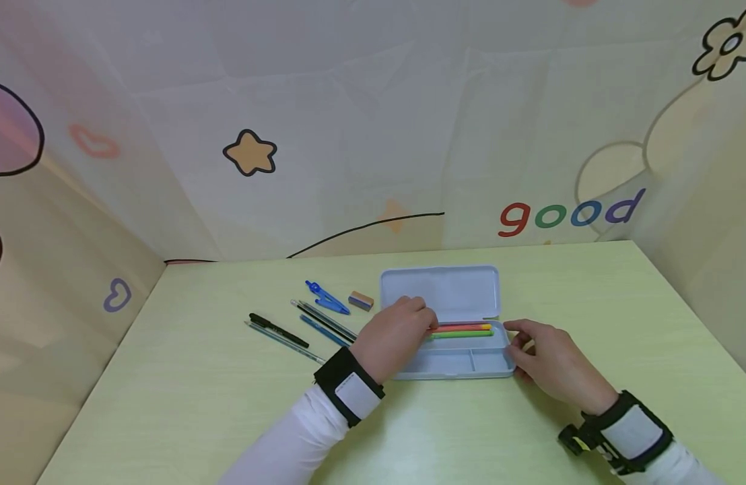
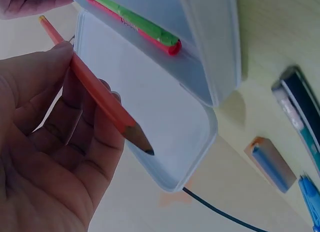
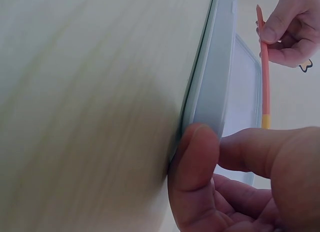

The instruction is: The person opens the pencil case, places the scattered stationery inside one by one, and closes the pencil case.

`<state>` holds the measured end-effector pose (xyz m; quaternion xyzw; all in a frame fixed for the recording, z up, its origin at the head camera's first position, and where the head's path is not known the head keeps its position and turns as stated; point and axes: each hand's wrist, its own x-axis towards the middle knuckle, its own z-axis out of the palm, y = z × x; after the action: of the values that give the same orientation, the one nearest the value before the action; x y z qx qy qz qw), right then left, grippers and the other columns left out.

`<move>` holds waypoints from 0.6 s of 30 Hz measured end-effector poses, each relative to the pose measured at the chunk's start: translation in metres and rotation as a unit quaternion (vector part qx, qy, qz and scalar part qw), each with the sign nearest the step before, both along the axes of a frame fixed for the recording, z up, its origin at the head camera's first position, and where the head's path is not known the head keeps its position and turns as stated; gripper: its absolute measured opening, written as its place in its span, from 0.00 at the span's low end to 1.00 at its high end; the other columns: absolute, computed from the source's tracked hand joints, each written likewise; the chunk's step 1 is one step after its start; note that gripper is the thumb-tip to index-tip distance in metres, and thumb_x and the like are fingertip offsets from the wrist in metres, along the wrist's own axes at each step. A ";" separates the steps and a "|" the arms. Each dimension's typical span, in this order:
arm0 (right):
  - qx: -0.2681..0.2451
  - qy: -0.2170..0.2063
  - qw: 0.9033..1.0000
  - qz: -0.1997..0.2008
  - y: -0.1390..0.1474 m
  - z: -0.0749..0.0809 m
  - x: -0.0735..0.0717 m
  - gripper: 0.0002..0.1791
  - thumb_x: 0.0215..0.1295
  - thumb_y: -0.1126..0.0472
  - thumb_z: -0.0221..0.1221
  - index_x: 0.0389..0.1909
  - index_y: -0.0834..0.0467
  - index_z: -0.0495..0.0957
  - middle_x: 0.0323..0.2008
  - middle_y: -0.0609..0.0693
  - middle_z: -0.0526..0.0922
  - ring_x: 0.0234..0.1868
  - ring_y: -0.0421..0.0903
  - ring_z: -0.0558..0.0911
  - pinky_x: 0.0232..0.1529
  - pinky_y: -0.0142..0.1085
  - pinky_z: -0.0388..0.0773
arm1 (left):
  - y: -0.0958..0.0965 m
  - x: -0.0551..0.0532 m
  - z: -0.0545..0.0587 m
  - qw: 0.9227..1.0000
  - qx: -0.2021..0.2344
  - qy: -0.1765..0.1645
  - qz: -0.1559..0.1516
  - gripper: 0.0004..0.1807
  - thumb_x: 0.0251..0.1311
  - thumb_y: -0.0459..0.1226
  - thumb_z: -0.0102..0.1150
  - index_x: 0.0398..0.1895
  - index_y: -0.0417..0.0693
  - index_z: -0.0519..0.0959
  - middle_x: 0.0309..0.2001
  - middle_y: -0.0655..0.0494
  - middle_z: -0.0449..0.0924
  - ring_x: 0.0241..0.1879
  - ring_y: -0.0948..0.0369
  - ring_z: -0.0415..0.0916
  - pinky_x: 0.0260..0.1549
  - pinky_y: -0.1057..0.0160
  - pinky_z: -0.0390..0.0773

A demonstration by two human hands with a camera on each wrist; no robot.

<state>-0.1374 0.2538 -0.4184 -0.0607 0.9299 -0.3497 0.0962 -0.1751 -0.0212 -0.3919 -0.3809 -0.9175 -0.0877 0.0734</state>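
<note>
An orange-red pencil (image 2: 102, 96) with a yellow end is pinched between the thumb and fingers of my left hand (image 1: 397, 337), over the pencil case. The pale blue pencil case (image 1: 439, 374) lies with its lid (image 1: 439, 289) folded back toward the wall. In its long compartment are a green pen (image 2: 145, 24) and a red-pink pen (image 2: 172, 48), side by side. At the case's right end, my right hand (image 1: 549, 360) grips the side wall, thumb and fingers against it, as the right wrist view shows.
Left of the case lie a black pen (image 1: 279, 330), a pale teal pencil (image 1: 285, 342), a blue pen (image 1: 323, 331) and dark pencils (image 1: 327, 320). A blue compass (image 1: 327, 298) and a brown-and-blue eraser (image 1: 361, 300) lie further back. A printed cloth wall (image 1: 349, 148) stands behind the table.
</note>
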 end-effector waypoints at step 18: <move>0.006 -0.002 1.000 -0.003 0.000 0.000 0.000 0.27 0.75 0.65 0.63 0.70 0.71 0.71 0.40 0.54 0.80 0.28 0.45 0.79 0.26 0.33 0.79 | 0.020 -0.003 -0.013 1.000 -0.020 -0.020 0.012 0.04 0.74 0.37 0.66 0.44 0.51 0.88 0.40 0.59 0.84 0.40 0.61 0.79 0.40 0.70 0.80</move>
<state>-0.1376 0.2534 -0.4182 -0.0571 0.9320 -0.3445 0.0973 -0.1785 -0.0016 -0.4044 -0.3695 -0.9248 -0.0762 0.0485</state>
